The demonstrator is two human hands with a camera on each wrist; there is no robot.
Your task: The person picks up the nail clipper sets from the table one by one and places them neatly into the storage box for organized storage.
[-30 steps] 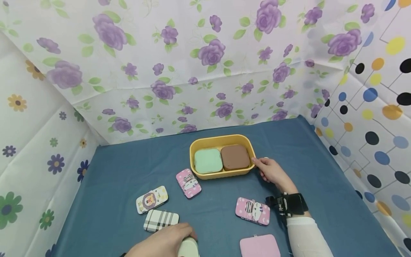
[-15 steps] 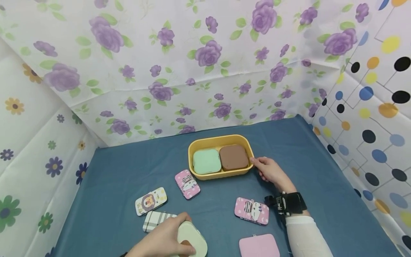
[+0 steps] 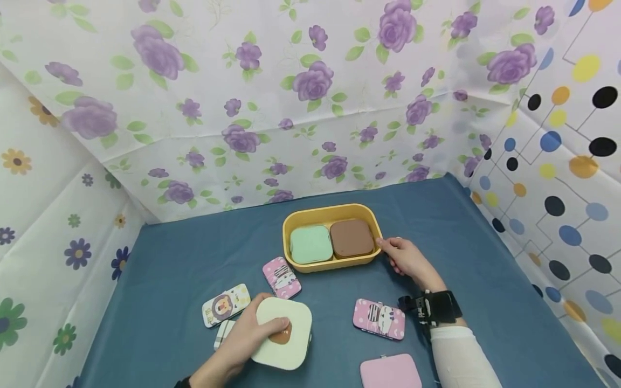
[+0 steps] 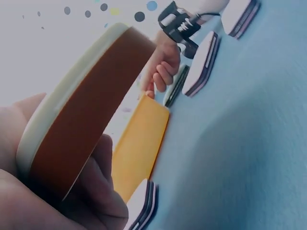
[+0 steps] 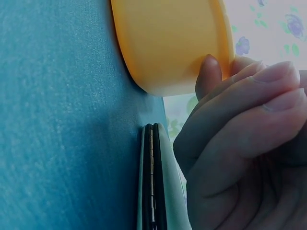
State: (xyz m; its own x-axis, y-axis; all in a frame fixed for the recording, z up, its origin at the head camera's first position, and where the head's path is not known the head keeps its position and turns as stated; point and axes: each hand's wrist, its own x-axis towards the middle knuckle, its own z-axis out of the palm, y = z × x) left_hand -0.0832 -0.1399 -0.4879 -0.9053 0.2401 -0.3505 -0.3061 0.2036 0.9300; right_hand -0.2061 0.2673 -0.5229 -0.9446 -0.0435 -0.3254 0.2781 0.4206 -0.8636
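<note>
Toward the far edge of the desk (image 3: 436, 210), I see the yellow bin (image 3: 335, 264) unmoved, its right-hand rim pinched as before by the right hand (image 3: 405, 257), fingers curled. Over the near half, the left hand (image 3: 249, 330) has come forward from the near edge, thumb and fingers clamped round the pale case (image 3: 286, 350), now raised and tilted. It hides more of the plaid case (image 3: 221, 332) than a second ago.

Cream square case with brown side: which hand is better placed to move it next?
Probably the left hand: it grips the case, while the right hand pinches the yellow rounded box by its rim.
</note>
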